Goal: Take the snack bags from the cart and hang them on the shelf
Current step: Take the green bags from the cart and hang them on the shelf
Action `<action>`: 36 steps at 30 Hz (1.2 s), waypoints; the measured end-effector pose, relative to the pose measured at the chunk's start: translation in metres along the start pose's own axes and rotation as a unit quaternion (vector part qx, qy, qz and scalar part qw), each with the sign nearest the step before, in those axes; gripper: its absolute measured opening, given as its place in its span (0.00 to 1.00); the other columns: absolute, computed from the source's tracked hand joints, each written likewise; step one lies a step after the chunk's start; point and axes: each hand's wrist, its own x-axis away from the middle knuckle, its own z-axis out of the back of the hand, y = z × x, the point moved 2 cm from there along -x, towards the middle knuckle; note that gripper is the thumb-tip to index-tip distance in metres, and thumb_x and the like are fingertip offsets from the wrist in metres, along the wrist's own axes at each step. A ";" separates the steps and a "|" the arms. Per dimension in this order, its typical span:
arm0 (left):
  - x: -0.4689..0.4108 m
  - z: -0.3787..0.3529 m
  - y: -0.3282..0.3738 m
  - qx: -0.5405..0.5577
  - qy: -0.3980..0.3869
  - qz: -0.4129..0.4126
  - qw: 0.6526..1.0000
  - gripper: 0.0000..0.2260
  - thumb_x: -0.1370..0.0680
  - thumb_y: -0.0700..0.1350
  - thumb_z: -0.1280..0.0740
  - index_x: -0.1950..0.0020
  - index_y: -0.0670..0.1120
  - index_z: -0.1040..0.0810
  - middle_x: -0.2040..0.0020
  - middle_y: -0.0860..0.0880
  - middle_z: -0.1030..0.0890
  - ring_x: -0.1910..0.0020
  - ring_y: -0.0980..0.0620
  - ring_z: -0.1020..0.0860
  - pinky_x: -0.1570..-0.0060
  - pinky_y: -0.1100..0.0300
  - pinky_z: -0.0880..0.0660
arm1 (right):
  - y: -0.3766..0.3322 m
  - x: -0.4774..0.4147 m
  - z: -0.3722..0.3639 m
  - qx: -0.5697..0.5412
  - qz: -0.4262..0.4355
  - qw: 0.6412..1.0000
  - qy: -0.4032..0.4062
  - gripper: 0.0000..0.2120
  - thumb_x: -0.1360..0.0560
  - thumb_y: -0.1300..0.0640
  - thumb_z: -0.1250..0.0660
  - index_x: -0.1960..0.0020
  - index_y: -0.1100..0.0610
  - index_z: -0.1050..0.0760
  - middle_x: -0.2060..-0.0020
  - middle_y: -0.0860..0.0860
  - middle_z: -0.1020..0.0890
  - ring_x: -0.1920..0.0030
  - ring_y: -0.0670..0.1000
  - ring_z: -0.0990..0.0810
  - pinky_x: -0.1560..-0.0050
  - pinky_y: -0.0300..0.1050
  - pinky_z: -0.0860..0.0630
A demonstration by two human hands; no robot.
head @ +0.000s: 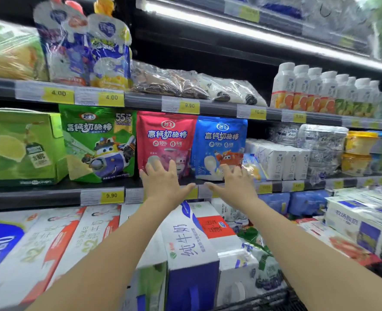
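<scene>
Three snack bags stand in a row on the middle shelf point(51, 194): a green bag point(98, 142), a red bag point(165, 140) and a blue bag point(221, 142). My left hand point(163, 182) reaches out with straight fingers, its fingertips at the lower edge of the red bag. My right hand point(235, 185) is stretched out flat too, its fingertips at the bottom of the blue bag. Neither hand holds anything. No cart is in view.
A green carton point(21, 147) stands left of the bags, white milk cartons point(277, 162) to the right. Large milk boxes point(190, 250) fill the shelf below my arms. Bottles point(309, 90) and pouches point(91, 46) sit on the shelf above. Yellow price tags line the shelf edges.
</scene>
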 end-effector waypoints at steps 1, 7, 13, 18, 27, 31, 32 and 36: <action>-0.004 -0.007 -0.004 -0.001 0.008 -0.004 1.000 0.43 0.29 0.75 0.47 0.22 0.49 0.44 0.26 0.37 0.39 0.27 0.36 0.41 0.29 0.41 0.43 | -0.002 -0.005 -0.006 0.010 0.005 1.000 0.024 0.38 0.30 0.27 0.49 0.32 0.52 0.35 0.42 0.59 0.26 0.41 0.59 0.30 0.43 0.54 0.31; -0.017 -0.027 -0.019 0.026 0.074 -0.031 0.996 0.40 0.31 0.73 0.48 0.31 0.46 0.26 0.34 0.32 0.28 0.34 0.29 0.31 0.36 0.35 0.35 | 0.000 -0.021 -0.030 -0.003 0.033 0.993 0.109 0.33 0.30 0.30 0.46 0.40 0.54 0.23 0.56 0.58 0.22 0.55 0.60 0.24 0.58 0.51 0.27; -0.004 0.022 -0.020 -0.010 -0.059 -0.029 0.998 0.39 0.29 0.72 0.50 0.27 0.48 0.31 0.30 0.33 0.32 0.31 0.30 0.34 0.34 0.33 0.38 | -0.004 -0.008 0.005 0.022 0.028 0.999 -0.025 0.35 0.28 0.31 0.47 0.36 0.57 0.26 0.54 0.64 0.22 0.54 0.62 0.24 0.54 0.55 0.26; 0.020 0.108 -0.025 -0.013 -0.200 0.021 0.979 0.40 0.27 0.72 0.46 0.21 0.50 0.45 0.23 0.38 0.42 0.24 0.36 0.45 0.29 0.37 0.46 | -0.030 0.005 0.081 0.025 0.057 0.969 -0.238 0.37 0.27 0.31 0.49 0.29 0.56 0.34 0.42 0.64 0.25 0.42 0.63 0.28 0.44 0.55 0.31; 0.126 0.243 -0.089 -0.024 -0.259 0.252 0.932 0.40 0.26 0.70 0.44 0.21 0.53 0.53 0.22 0.39 0.46 0.24 0.38 0.46 0.29 0.39 0.46 | -0.188 0.061 0.175 -0.063 0.281 0.884 -0.368 0.35 0.27 0.33 0.47 0.31 0.56 0.31 0.46 0.64 0.22 0.45 0.64 0.24 0.47 0.56 0.26; 0.199 0.294 -0.145 -0.064 -0.229 0.392 0.889 0.41 0.27 0.72 0.43 0.21 0.52 0.48 0.25 0.37 0.40 0.27 0.36 0.41 0.31 0.39 0.42 | -0.276 0.100 0.209 -0.078 0.392 0.824 -0.401 0.43 0.30 0.27 0.57 0.28 0.55 0.36 0.43 0.60 0.23 0.44 0.61 0.24 0.48 0.53 0.26; 0.219 0.305 -0.159 -0.070 -0.229 0.426 0.873 0.41 0.27 0.72 0.44 0.21 0.52 0.47 0.25 0.36 0.39 0.27 0.36 0.40 0.31 0.39 0.42 | -0.296 0.112 0.213 -0.086 0.417 0.808 -0.406 0.40 0.27 0.29 0.52 0.28 0.56 0.37 0.42 0.60 0.23 0.43 0.61 0.25 0.47 0.53 0.27; 0.305 0.341 -0.209 -0.111 -0.200 0.530 0.817 0.40 0.27 0.72 0.46 0.21 0.50 0.45 0.30 0.35 0.33 0.33 0.35 0.33 0.37 0.41 0.35 | -0.372 0.161 0.222 -0.130 0.473 0.750 -0.444 0.42 0.30 0.27 0.50 0.28 0.56 0.38 0.43 0.62 0.23 0.42 0.63 0.25 0.44 0.55 0.27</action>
